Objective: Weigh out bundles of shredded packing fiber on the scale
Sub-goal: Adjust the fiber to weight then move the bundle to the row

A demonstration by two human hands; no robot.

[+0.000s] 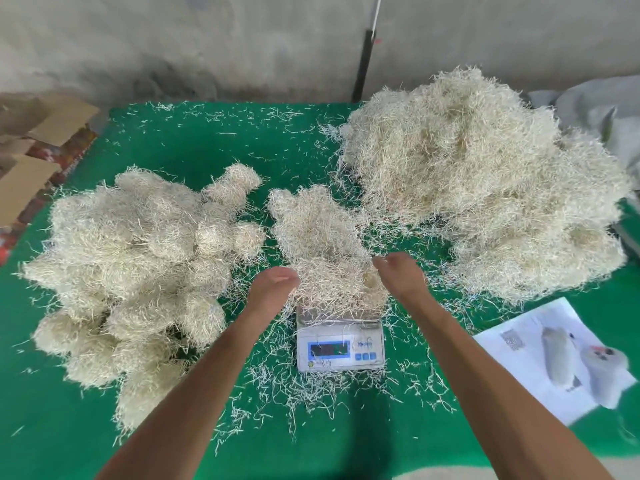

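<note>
A small white digital scale (341, 344) stands on the green table (194, 143), with a loose heap of pale shredded fiber (322, 244) resting on its pan and spilling back over the table. My left hand (273, 284) is at the heap's left side and my right hand (398, 271) at its right side, both with fingers loosely curled against the fiber's edges. Whether either hand holds strands is unclear. The display's reading is too dim to make out.
A big loose mound of fiber (485, 181) fills the right back. Several rolled bundles (138, 265) are stacked at left. A printed sheet (554, 358) lies at right front, flattened cardboard (31, 161) beyond the left edge. Stray strands litter the table.
</note>
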